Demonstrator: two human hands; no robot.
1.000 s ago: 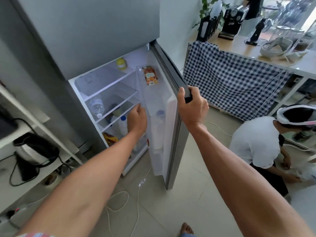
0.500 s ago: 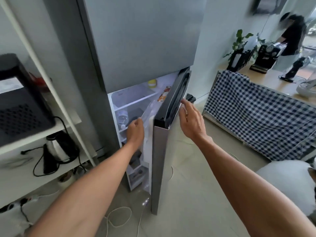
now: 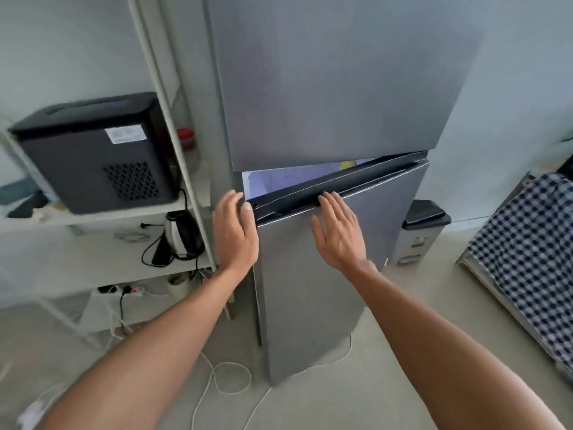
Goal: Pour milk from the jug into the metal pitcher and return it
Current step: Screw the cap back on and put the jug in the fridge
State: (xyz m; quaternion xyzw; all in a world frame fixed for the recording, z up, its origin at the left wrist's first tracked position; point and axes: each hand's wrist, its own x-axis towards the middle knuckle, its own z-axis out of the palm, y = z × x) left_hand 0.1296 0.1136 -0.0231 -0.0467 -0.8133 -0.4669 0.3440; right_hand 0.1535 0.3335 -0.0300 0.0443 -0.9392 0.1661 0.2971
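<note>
- Right now the left hand (image 3: 236, 232) lies flat with straight fingers at the free edge of the lower fridge door (image 3: 328, 274), thumb by the door's corner, holding nothing.
- Beside it, the right hand (image 3: 338, 232) is spread open, palm toward the door's front face and fingertips at the dark handle strip (image 3: 310, 198) along its top — it looks to be pushing rather than gripping.
- That door stands only a little ajar; a narrow lit wedge of the fridge interior (image 3: 269, 180) shows above it, with a small yellow item just visible inside.
- Neither the milk jug nor the metal pitcher is in view; I cannot tell where either one sits.
- My reading: with both hands empty and the door nearly shut, pouring and returning the jug seem done — only pressing the door fully closed appears left.
- Further out, a white shelf rack (image 3: 161, 88) to the left carries a black appliance (image 3: 93, 153) and a kettle (image 3: 181, 234); a checked cloth (image 3: 527, 243) hangs at the right.
</note>
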